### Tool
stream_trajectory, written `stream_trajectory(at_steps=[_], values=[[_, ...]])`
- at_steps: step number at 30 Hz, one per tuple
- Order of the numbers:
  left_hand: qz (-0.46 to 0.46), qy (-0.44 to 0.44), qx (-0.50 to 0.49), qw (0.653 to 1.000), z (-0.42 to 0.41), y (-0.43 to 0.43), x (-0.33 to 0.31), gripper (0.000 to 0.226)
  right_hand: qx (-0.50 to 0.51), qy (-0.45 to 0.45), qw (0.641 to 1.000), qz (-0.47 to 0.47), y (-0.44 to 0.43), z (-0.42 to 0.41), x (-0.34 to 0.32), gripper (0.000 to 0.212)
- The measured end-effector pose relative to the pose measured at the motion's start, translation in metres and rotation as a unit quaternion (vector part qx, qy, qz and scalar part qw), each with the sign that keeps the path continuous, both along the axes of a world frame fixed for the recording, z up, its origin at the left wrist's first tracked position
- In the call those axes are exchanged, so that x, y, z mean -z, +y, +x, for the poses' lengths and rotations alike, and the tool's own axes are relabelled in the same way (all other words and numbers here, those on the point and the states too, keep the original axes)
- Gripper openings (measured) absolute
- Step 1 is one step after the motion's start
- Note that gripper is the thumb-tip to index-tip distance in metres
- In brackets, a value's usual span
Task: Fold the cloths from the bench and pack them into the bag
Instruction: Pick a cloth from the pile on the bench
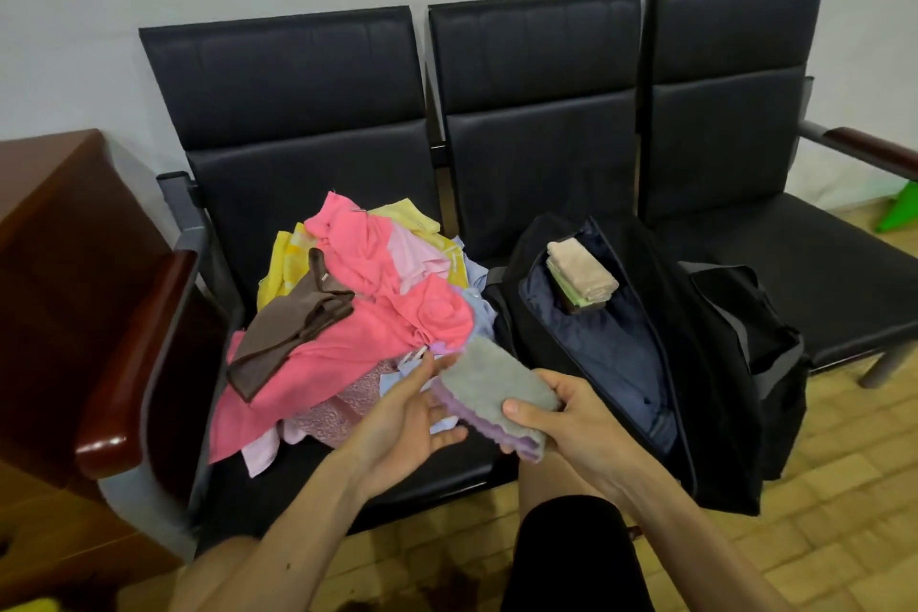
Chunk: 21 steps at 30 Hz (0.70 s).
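right hand (571,417) grips folded grey-purple cloth (492,385), left hand (407,412) open beside it; open duffel bag (705,363) just right of cloth, long axis upper-left to lower-right, right hand nearer

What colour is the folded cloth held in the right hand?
The cloth is grey on top, lilac underneath, in the right hand; head view.
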<state>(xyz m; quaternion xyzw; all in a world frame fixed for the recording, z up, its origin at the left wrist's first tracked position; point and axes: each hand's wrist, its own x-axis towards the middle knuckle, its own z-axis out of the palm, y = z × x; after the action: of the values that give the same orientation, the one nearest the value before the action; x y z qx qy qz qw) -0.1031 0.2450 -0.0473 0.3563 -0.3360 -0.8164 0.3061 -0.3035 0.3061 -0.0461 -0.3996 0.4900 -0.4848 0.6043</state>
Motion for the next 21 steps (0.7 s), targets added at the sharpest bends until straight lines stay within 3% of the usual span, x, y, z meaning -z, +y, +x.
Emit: stream_trajectory(at_steps=[4, 10, 16, 19, 21], values=[[0.019, -0.068, 0.013, 0.997, -0.031, -0.003, 0.009, 0.05, 0.087, -0.018, 0.996, 0.002, -0.004, -0.015, 0.011, 0.038], [-0.036, -0.13, -0.012, 0.991, -0.087, -0.032, 0.021, 0.017, 0.178, -0.026, 0.984, 0.015, -0.019, -0.04, 0.036, 0.025], [-0.13, -0.234, -0.015, 0.963, -0.147, -0.091, 0.045, 0.02, 0.228, 0.033, 0.972, 0.049, -0.054, -0.086, 0.073, 0.022], [-0.156, -0.255, -0.013, 0.954, -0.186, -0.134, 0.048, 0.008, 0.244, 0.098, 0.964, 0.047, -0.089, -0.116, 0.085, 0.034], [-0.166, -0.272, -0.015, 0.948, -0.213, -0.166, 0.052, 0.011, 0.251, 0.16, 0.954, 0.035, -0.117, -0.138, 0.087, 0.042]])
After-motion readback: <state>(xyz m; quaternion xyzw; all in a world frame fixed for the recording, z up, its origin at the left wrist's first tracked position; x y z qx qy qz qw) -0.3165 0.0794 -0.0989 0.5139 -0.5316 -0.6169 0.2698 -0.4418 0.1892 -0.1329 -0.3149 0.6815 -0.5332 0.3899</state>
